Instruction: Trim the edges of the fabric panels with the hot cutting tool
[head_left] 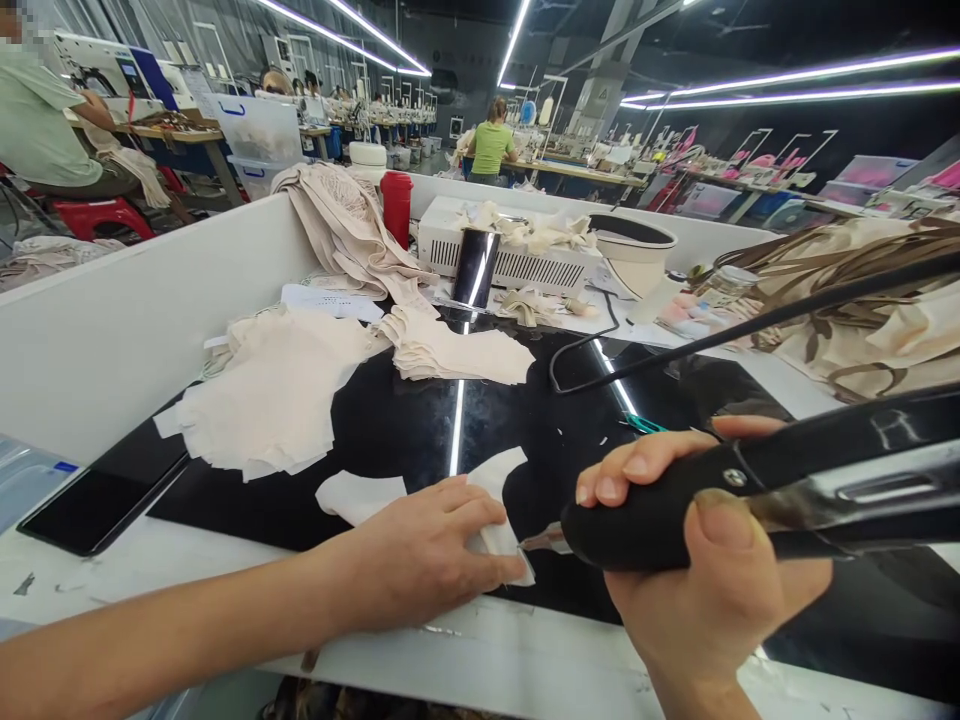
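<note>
The left forearm is extended from the lower left edge, bare, with the wrist held low. The left hand (420, 550) is laid palm down, its fingers (480, 520) spread and pressed flat, tips pointed right. The right hand (705, 560) is raised at the lower right, wrist bent upward, and is closed in a firm grip: the thumb is laid across the top, the index finger stretched forward, the remaining fingers curled beneath. The two hands are kept near each other.

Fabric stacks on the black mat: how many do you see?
2. A large fabric stack lies at the mat's left; a smaller stack sits just right of it. More pieces may be hidden underneath.
</note>
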